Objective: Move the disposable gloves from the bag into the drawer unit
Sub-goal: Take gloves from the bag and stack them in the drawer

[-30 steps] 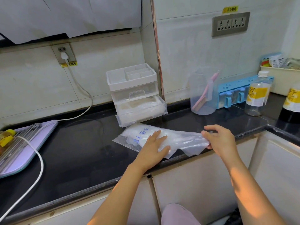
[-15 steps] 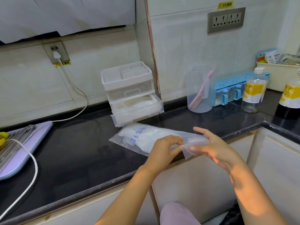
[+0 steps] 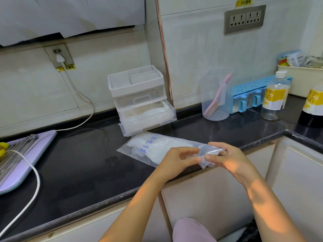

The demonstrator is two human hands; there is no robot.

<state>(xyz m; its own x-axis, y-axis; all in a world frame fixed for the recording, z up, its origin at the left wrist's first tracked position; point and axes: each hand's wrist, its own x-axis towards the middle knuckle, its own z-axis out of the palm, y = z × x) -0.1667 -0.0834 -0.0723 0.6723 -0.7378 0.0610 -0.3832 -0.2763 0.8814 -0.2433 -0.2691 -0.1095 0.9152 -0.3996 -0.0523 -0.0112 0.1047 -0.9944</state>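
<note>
A clear plastic bag point(image 3: 153, 147) with blue handwriting lies on the black counter, stuffed with whitish disposable gloves. My left hand point(image 3: 176, 161) and my right hand point(image 3: 229, 158) both pinch the bag's open end at the counter's front edge. Just behind the bag stands the clear drawer unit point(image 3: 139, 98) with a white divided top tray. Its lower drawer point(image 3: 148, 119) is pulled out and holds white gloves.
A clear jug with a pink brush point(image 3: 215, 96), a blue seasoning rack point(image 3: 251, 96) and two yellow-labelled bottles point(image 3: 275, 96) stand at the right. A lilac board with a wire rack point(image 3: 22, 154) and a white cable point(image 3: 35, 180) lie at the left.
My left hand has slid off the bag's middle to its open end, where both hands now pinch the plastic. The bag's end has lifted slightly off the counter.
</note>
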